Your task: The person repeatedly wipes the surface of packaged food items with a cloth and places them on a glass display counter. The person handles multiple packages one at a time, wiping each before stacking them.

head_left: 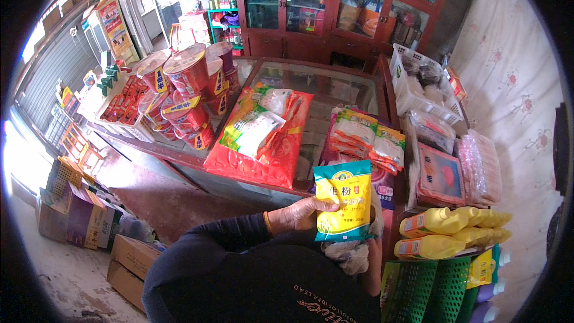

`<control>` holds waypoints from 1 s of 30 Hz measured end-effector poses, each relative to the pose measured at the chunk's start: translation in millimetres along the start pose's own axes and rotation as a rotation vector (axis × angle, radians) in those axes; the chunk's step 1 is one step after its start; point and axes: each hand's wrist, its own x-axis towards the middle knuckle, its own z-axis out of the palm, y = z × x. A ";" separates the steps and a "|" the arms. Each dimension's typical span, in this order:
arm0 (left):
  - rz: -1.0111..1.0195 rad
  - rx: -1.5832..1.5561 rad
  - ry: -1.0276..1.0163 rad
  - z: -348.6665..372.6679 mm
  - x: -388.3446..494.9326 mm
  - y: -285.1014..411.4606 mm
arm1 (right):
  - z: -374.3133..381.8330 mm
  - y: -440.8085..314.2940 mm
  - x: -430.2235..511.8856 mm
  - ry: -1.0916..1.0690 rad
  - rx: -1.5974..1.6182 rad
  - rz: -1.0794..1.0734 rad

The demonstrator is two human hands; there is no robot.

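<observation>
A yellow-and-teal plastic packet of starch powder (344,202) is held upright in front of my chest. My left hand (302,212) grips its left edge, thumb across the front. Behind the packet, a crumpled grey cloth (347,258) is bunched at my right hand, whose fingers are hidden; only the bare right forearm (374,269) shows below. Just beyond the packet, orange-and-green powder packets (354,129) lie stacked on a purple bag (385,185). More white-and-green packets (255,130) rest on a large red bag (273,172) to the left.
The glass-topped counter (314,76) carries stacked instant-noodle tubs (186,74) and a white basket of red packets (128,103). At right are a white plastic basket (426,89), yellow bottles (430,246) and a green perforated basket (421,282). Cardboard boxes (134,258) stand on the floor at left.
</observation>
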 end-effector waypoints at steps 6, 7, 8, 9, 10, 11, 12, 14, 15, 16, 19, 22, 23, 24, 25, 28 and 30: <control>0.044 0.020 0.026 13.2 1.6 -1.4 | -0.9 -16.6 -0.4 0.037 0.023 -0.067; 0.062 0.001 0.049 13.8 2.5 -0.3 | -6.2 -15.2 1.6 0.029 0.011 -0.069; 0.079 -0.018 0.072 14.2 3.4 1.6 | -10.3 -14.1 1.7 0.074 0.047 -0.084; 0.100 -0.032 0.101 14.5 3.8 3.8 | -4.3 -19.8 -1.2 0.114 0.081 -0.109; 0.135 -0.028 0.110 13.3 3.9 7.3 | 3.4 -27.3 -5.5 0.157 0.112 -0.133; 0.158 -0.036 0.161 8.9 5.7 8.8 | 10.8 -35.2 -9.4 0.199 0.142 -0.158; 0.213 -0.048 0.137 4.8 8.2 10.7 | 18.0 -43.4 -13.3 0.241 0.138 -0.206; 0.276 -0.046 0.150 2.1 8.8 16.1 | 14.3 -41.3 -11.0 0.267 0.081 -0.391; 0.292 -0.045 0.163 6.2 8.4 17.2 | 14.5 -41.8 -10.8 0.282 0.052 -0.485; 0.307 -0.044 0.175 13.5 6.9 17.6 | 20.2 -48.2 -11.2 0.324 -0.094 -0.516; 0.372 -0.035 0.089 18.8 16.4 10.0 | 28.9 -49.5 -6.4 0.214 -0.541 -0.843; 0.487 -0.022 0.018 22.8 29.0 -4.2 | 61.2 -61.5 -8.7 0.034 -1.111 -1.008; 0.514 0.072 -0.004 15.9 31.3 -7.8 | 65.0 -54.8 -6.7 -0.011 -1.224 -1.024; 0.454 0.009 0.034 9.8 33.7 -5.8 | 65.3 -47.4 -5.0 -0.049 -1.194 -1.041; 0.393 -0.054 0.073 5.5 35.3 -3.4 | 64.9 -46.9 -8.4 -0.092 -1.192 -1.038; 0.355 -0.148 -0.035 8.3 24.0 8.6 | 67.6 -45.1 -10.9 -0.166 -1.162 -1.069; 0.374 -0.131 -0.009 12.4 21.3 16.1 | 68.4 -46.3 -9.8 -0.176 -1.127 -1.091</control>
